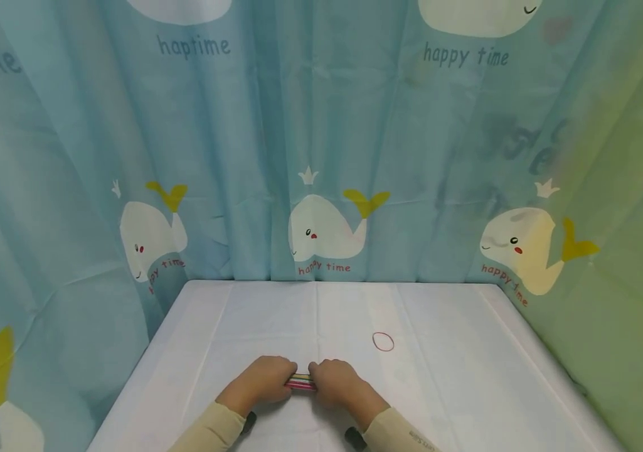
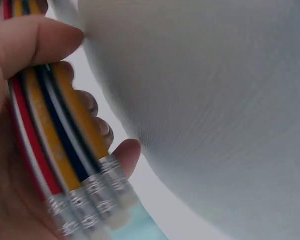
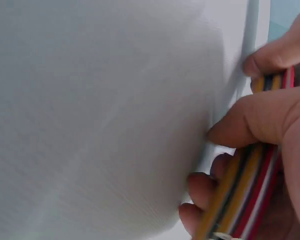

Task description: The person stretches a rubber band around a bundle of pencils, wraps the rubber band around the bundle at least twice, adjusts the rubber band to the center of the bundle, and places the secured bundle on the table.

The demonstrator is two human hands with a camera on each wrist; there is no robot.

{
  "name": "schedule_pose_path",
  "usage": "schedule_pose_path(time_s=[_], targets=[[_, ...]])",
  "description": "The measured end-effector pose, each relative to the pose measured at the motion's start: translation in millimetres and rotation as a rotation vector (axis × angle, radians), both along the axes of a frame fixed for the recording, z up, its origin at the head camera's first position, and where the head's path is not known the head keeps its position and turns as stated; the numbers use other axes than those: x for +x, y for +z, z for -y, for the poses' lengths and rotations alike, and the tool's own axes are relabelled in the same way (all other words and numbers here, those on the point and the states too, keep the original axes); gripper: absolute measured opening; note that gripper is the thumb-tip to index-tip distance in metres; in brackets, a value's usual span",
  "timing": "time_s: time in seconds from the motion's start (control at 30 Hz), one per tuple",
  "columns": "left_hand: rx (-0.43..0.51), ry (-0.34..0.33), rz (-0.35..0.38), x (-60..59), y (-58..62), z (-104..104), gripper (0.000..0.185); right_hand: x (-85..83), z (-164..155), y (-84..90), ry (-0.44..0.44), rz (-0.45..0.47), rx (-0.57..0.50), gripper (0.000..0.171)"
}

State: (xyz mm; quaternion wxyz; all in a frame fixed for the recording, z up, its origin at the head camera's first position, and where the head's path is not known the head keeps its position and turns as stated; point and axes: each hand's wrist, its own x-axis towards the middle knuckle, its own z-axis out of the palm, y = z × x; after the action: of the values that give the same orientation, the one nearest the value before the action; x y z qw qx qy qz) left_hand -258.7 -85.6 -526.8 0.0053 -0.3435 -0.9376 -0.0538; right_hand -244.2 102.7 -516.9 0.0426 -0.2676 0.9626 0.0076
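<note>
Both hands hold one bundle of striped pencils [image 1: 300, 382] low over the white table [image 1: 468, 389], near its front edge. My left hand [image 1: 265, 380] grips the bundle's left end; in the left wrist view its thumb and curled fingers wrap the pencils [image 2: 60, 145], whose metal ferrules and erasers stick out below. My right hand [image 1: 335, 382] grips the right end; in the right wrist view the fingers curl round the pencils [image 3: 245, 190]. A red rubber band [image 1: 383, 341] lies on the table beyond the right hand, apart from it.
A blue curtain [image 1: 310, 157] with white whales hangs behind the table and along its left side. A green cloth [image 1: 632, 263] closes the right side. The table's edges run close to these drapes.
</note>
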Motion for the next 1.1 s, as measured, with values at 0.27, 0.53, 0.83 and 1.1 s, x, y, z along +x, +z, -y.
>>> schedule_pose_path(time_s=[0.27, 0.53, 0.83, 1.1], targets=[[-0.003, -0.04, -0.186, -1.4, 6.8, -1, 0.021, -4.0, -6, 1.9, 0.002, -0.127, -0.033, 0.022], [0.041, -0.064, -0.494, -8.4, 25.5, -7, 0.025, -10.8, -11, 15.0, -0.014, -0.256, -0.057, 0.013], [0.042, 0.01, -0.756, -16.8, 30.8, -15, 0.026, -13.2, -17, 30.7, 0.021, -0.378, -0.096, 0.014], [0.072, 0.076, -0.817, -15.4, 37.0, -22, 0.026, -20.7, -25, 36.8, 0.099, -0.708, -0.163, 0.018]])
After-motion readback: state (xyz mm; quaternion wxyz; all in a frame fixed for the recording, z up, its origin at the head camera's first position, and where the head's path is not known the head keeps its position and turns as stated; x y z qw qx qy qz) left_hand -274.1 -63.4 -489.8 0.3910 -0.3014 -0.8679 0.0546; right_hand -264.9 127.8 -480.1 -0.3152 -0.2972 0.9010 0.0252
